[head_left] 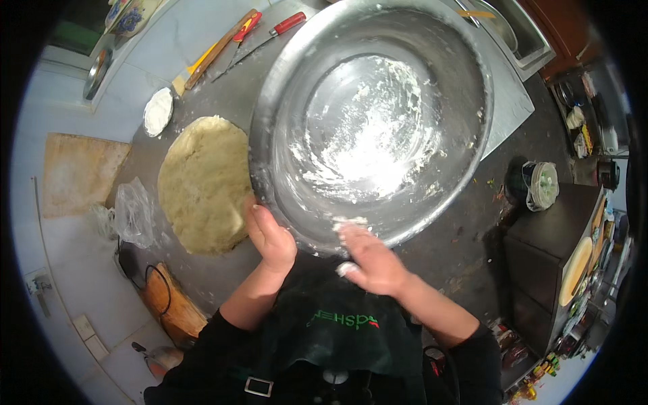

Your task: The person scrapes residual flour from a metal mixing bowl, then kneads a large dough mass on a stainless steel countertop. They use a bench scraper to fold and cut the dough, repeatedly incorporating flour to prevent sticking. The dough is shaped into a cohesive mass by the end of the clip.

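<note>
A large metal basin (466, 135) is tilted toward me, its inside smeared with flour and scraps of dough. Against its lower left outer side, my left hand (272, 239) is bracing the rim, with some fingers partly hidden. Over the near rim reaches my right hand (371, 262), slightly blurred, fingers stretched out on the inner wall by a white dough scrap (349, 221). Sticky dough coats its thumb. A flattened round of pale dough (206, 185) lies on the grey counter, left of the basin and close to my left fingertips.
A small bowl of flour (158, 112) sits beyond the dough. Behind it lie a red-handled knife (287, 24) and a wooden stick (223, 50). Crumpled clear plastic (135, 210) and a wooden board (172, 304) are at left. A lidded bucket (540, 185) stands right, near a dark cabinet (550, 250).
</note>
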The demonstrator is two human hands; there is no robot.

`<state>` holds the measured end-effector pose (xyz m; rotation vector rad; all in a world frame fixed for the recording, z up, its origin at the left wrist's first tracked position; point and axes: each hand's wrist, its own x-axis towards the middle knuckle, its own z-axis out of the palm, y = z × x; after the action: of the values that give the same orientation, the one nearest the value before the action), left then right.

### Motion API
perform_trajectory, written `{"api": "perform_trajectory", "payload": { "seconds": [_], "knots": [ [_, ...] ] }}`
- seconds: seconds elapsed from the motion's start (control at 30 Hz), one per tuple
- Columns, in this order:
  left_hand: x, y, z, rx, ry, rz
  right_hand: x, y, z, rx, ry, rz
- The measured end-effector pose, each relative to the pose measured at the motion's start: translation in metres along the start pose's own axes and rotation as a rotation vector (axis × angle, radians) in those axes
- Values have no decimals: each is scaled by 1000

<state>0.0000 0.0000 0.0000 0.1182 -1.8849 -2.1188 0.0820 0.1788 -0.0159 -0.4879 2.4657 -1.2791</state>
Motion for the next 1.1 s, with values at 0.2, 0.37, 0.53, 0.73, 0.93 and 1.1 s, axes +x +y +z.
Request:
{"api": "perform_trajectory", "payload": {
  "seconds": [0.2,0.37,0.53,0.73,0.93,1.1],
  "knots": [
    [17,3,8,64,-113,-46,103,-5,13,457,76,27],
    [29,23,-3,391,-48,-67,101,37,9,-42,-12,-105],
    [23,27,17,303,-128,-57,43,102,-79,-428,6,484],
    [36,25,23,317,8,-184,93,35,-5,-155,27,110],
    [35,38,17,401,-153,-151,85,97,-43,-446,124,141],
    [41,38,19,334,-94,-269,106,90,-23,-180,425,418]
  ]
}}
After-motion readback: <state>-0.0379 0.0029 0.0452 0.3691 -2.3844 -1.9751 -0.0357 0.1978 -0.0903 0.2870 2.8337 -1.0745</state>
